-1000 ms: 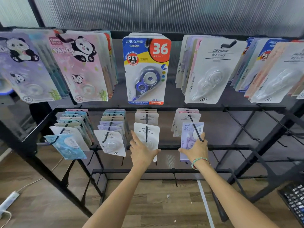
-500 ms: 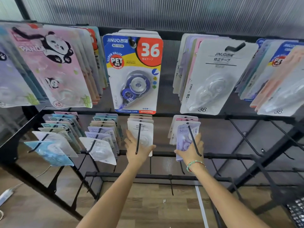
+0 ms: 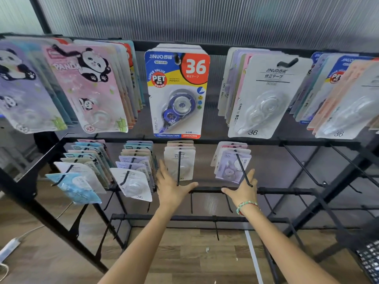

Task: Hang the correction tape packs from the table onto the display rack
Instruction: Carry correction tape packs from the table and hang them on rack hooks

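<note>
Open left hand, glossy white blister pack, thin black peg

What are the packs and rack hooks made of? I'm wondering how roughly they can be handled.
The white correction tape pack looks like printed matte card with a clear, glossy plastic blister, judging by the highlights on its bulge. The hook through it, like the rack bar, looks like thin metal with a black, slightly shiny coating, though that is a guess.

Both hands open at black metal display rack, lower row. Left hand beside white carded correction tape pack on hook; right hand under lilac carded pack.
</note>
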`<state>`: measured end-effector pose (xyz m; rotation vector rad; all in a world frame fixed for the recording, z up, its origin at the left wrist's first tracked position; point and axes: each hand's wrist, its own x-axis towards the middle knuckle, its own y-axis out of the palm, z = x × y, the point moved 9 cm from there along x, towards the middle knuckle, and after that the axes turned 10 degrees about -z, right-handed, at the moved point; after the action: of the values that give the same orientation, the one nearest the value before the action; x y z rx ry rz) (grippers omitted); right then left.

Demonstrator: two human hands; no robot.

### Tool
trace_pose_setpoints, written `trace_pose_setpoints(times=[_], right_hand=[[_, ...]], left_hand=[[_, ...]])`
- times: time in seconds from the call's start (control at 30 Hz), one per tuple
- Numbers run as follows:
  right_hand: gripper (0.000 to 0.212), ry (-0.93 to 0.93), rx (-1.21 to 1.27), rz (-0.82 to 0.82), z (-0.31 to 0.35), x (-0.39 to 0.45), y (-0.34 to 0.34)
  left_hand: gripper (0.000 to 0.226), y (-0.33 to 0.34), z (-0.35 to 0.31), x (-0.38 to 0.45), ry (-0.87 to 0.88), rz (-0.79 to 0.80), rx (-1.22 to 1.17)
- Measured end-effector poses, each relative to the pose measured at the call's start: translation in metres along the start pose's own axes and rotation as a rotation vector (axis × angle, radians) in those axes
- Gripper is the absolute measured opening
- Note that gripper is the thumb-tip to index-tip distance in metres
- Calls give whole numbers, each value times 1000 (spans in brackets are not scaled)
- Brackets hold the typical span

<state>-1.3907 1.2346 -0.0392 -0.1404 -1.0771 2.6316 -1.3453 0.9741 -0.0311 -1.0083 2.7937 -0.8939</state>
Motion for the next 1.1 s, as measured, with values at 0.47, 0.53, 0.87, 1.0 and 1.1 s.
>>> trace_pose_setpoints(times=[0.47,0.53,0.87,1.0,1.1], right_hand=[[94,-221,-126,80,29,-93,-29],[89,-280,-116,112,33,-109,-36],[70,-626,10,310,67,-224,-53],[63,-772,58,408,102,-290,-39],[60,-880,82,501,128,-348,-22]], left_hand=[[115,-72,-7,-80,157,-15,186],[111,-88,-8,-100,169,-50,225],[88,-190,6,-215,38,-199,360],[79,-263,25,-256,-52,-300,423],[70,-315,46,-288,-100,-372,461]])
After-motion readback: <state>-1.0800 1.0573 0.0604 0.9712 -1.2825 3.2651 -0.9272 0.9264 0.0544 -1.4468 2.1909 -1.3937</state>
